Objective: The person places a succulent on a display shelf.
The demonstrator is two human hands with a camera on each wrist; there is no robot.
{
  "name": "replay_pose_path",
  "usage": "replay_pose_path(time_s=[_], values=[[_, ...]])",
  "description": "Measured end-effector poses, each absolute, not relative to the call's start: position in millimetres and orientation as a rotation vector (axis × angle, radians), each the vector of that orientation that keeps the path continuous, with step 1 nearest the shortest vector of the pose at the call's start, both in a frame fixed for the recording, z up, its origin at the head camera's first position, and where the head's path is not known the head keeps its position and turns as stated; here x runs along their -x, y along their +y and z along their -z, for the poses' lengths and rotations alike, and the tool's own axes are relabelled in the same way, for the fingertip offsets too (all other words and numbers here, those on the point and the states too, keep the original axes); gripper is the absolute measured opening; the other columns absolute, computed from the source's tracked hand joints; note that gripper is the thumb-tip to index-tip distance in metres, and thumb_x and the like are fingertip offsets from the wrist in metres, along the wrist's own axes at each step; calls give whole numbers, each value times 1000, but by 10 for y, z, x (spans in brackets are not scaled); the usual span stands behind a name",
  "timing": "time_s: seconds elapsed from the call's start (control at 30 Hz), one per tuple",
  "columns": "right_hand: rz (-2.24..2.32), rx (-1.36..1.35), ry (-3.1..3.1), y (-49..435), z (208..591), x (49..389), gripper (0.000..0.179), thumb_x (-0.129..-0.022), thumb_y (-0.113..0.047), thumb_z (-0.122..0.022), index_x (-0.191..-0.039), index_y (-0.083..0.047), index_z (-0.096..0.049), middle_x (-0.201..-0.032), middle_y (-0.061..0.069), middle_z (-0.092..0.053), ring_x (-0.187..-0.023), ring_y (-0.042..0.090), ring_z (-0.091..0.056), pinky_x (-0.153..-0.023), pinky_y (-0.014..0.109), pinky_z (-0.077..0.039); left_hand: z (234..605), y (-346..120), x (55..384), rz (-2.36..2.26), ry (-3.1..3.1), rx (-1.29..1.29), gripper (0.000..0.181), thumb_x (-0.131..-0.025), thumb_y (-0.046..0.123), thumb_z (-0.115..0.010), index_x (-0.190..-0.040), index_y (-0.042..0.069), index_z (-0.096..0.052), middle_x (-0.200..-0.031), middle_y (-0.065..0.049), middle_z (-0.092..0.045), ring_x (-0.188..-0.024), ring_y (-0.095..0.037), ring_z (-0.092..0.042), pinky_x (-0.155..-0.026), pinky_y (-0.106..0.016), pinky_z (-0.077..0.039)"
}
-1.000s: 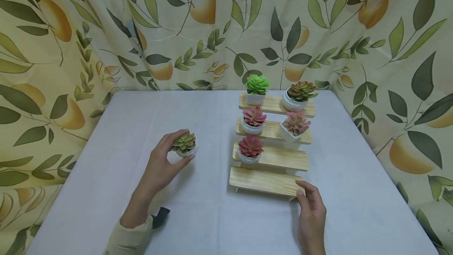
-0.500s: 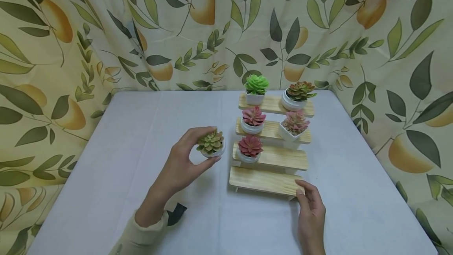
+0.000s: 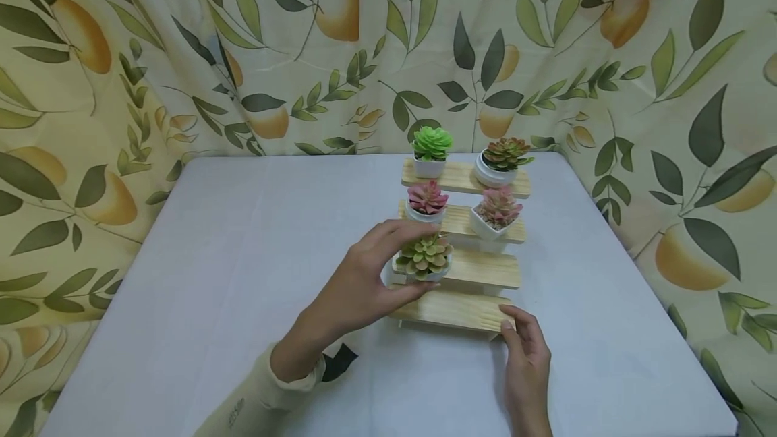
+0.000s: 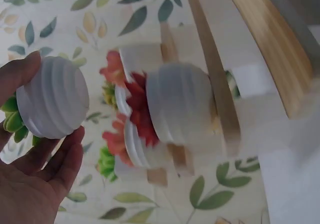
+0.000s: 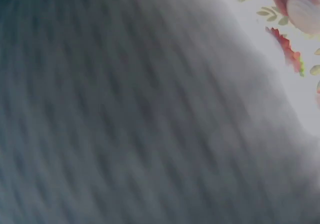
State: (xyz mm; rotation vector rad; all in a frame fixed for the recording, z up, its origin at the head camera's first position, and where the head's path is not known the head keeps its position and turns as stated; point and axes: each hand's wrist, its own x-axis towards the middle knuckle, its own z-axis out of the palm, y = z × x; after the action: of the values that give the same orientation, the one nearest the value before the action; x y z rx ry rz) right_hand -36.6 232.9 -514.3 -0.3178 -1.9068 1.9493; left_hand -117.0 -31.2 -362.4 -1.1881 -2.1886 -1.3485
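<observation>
My left hand [image 3: 358,285] grips a green potted succulent [image 3: 425,256] between thumb and fingers, above the lower left part of a tiered wooden stand [image 3: 455,309]. In the head view it hides a dark red succulent [image 4: 139,106], which the left wrist view shows standing on a board. The held plant's white ribbed pot [image 4: 57,98] is tilted in that view and apart from the boards. My right hand [image 3: 527,359] pinches the right end of the lowest board. Grey, blurred material [image 5: 125,109] fills most of the right wrist view, so that hand is hidden there.
On the top board stand a bright green succulent [image 3: 432,147] and a brownish one [image 3: 504,159]. One board lower are a pink succulent [image 3: 427,199] and a pale pink one [image 3: 498,211]. A white cloth [image 3: 273,221] covers the table; patterned fabric [image 3: 340,86] hangs behind.
My left hand has carried the green succulent rightward from beside the stand to over it, covering the dark red succulent in the head view. The right hand keeps its hold on the lowest board.
</observation>
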Motion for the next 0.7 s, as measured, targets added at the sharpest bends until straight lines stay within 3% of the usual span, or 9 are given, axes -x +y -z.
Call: replay_pose_path(time_s=[0.43,0.7], values=[[-1913,308,-1941,2367,5148,381,25,-107,-2,-54,-128,10,-59,-139,11,-60,-149,32,-33,-113,23,-34,3647,253,1197,1180,-2221,1339,66,-85,20,-89,-143,14,-59,-133,-2,-61,-127,-11,-53,-107,-24,-40],[-1901,341,-1976,2350,5147,367,26,-107,-6,-54,-130,8,-59,-137,9,-60,-151,31,-30,-114,21,-30,3828,557,1241,938,-2343,1233,67,-85,22,-88,-145,17,-58,-122,-2,-63,-113,-16,-61,-96,-27,-47]])
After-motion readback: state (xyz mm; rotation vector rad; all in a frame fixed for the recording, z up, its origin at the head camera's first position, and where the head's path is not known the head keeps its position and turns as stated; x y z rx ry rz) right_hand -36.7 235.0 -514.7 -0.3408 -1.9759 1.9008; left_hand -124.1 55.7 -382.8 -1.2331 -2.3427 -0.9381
